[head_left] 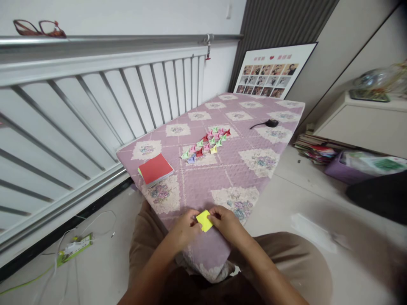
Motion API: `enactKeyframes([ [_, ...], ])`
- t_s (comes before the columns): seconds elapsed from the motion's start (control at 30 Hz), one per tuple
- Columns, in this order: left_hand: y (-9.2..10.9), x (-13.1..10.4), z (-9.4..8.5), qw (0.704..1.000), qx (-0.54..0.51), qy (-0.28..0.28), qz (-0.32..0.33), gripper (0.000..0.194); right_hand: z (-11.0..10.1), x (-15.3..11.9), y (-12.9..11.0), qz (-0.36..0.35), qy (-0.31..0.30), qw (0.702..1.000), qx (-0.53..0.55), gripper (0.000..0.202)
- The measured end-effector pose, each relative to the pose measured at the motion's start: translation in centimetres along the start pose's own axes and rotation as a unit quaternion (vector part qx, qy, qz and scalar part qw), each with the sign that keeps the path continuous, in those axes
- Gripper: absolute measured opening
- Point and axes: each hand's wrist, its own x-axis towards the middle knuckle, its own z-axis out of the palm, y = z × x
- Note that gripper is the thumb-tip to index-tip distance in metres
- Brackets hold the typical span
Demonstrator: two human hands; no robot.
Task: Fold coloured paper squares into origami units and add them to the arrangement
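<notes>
A small folded square of bright yellow paper (pixel 204 220) is held up just above the near end of the table. My left hand (pixel 187 226) pinches its left edge, thumb in front and fingers behind. On the opposite side, my right hand (pixel 224 219) grips the right edge the same way. Farther along the table stand several small folded paper pieces (pixel 206 146) in rows, coloured green, pink, red, blue and yellow. To the left of them lies a stack of coloured paper (pixel 155 169) with a red sheet on top.
A patterned pink cloth covers the table (pixel 229 169). A black object with a short tail (pixel 271 123) lies toward its far right. The white radiator (pixel 104 110) runs along the left side. On the floor at left sits a power strip (pixel 74 249) with cables.
</notes>
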Motion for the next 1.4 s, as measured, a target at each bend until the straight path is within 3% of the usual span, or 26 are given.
enactKeyframes([
  [0.1, -0.2, -0.2, -2.0, 0.987, 0.143, 0.06, 0.05, 0.028, 0.2, -0.1, -0.5, -0.021, -0.002, 0.996, -0.086, 0.007],
  [0.2, 0.3, 0.2, -2.4, 0.973, 0.186, 0.099, 0.099, 0.024, 0.3, -0.1, -0.7, -0.036, 0.001, 0.992, -0.123, 0.006],
  [0.33, 1.3, 0.9, -1.3, 0.955, 0.251, 0.055, 0.149, 0.017, 0.3, -0.2, -0.8, -0.042, 0.003, 0.99, -0.135, 0.006],
  [0.57, 1.5, 1.2, -0.5, 0.93, 0.335, 0.053, 0.144, 0.008, 0.0, -0.2, -1.1, -0.038, -0.01, 0.991, -0.13, 0.007],
  [0.73, 1.2, 1.6, -0.7, 0.927, 0.346, 0.048, 0.134, 0.006, 0.2, 0.1, -1.3, -0.035, -0.021, 0.985, -0.166, 0.005],
  [0.97, 1.2, 2.6, -2.2, 0.93, 0.325, -0.047, 0.165, 0.011, 0.2, 0.0, -0.5, -0.078, -0.021, 0.98, -0.184, 0.006],
  [1.2, 0.9, 1.2, -1.5, 0.902, 0.394, 0.003, 0.175, 0.014, 0.5, -0.6, 1.1, -0.132, -0.009, 0.97, -0.203, 0.011],
  [1.4, -0.1, 0.7, -0.9, 0.877, 0.438, 0.028, 0.198, 0.019, 1.3, -1.5, 1.5, -0.192, 0.036, 0.941, -0.278, 0.02],
])
